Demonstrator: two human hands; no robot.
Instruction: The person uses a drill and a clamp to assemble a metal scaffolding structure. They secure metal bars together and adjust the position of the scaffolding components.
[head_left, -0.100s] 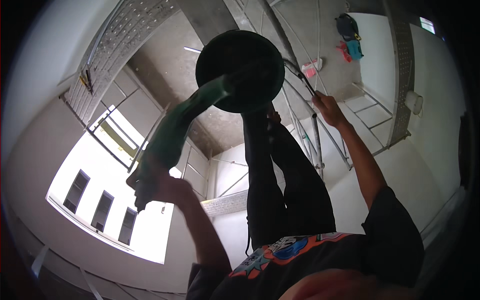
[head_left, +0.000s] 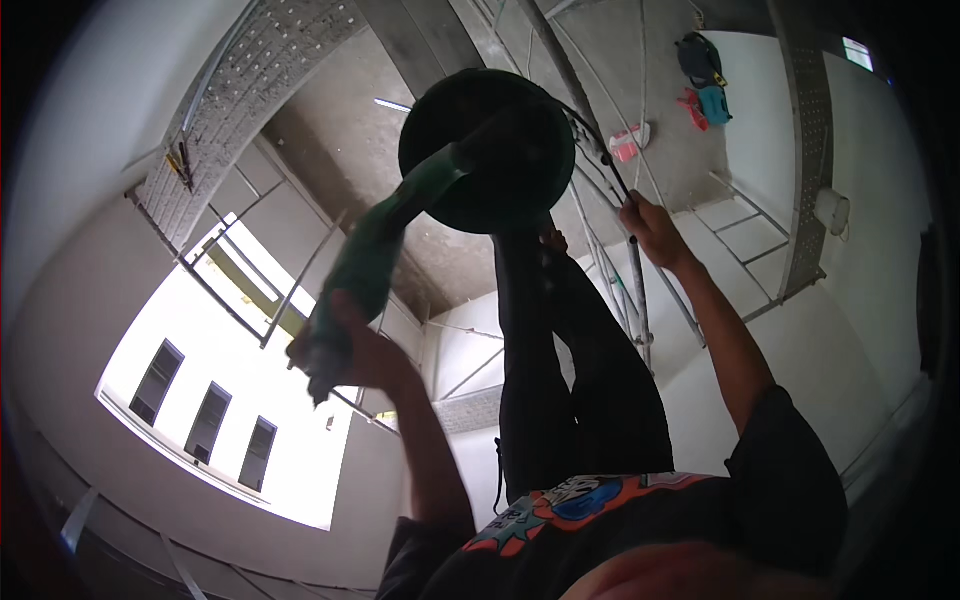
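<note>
A long, dark green tool body (head_left: 370,265) reaches up from my left hand (head_left: 365,355), whose fingers wrap around its lower end. Grey and black parts stick out below that grip. At its upper end the body overlaps a large, round, dark green disc-shaped part (head_left: 500,205); shadow hides how the two join, and I cannot make out the tool's exact kind. My right hand (head_left: 655,232) is closed on a thin black rod or cord (head_left: 610,167) running to the disc's right edge. Both hands are held out in front of my black trousers (head_left: 545,370).
Perforated metal planks stand at left (head_left: 250,90) and right (head_left: 802,130), with scaffold poles (head_left: 560,60) between. Small hand tools (head_left: 180,165) lie on the left plank. A dark backpack (head_left: 698,58), a teal bag (head_left: 714,103) and a pink-and-white package (head_left: 630,142) lie on the concrete floor.
My left hand has swung right and slightly up with the green tool body, which looks less blurred. The round part and my right hand sit slightly lower in the picture.
</note>
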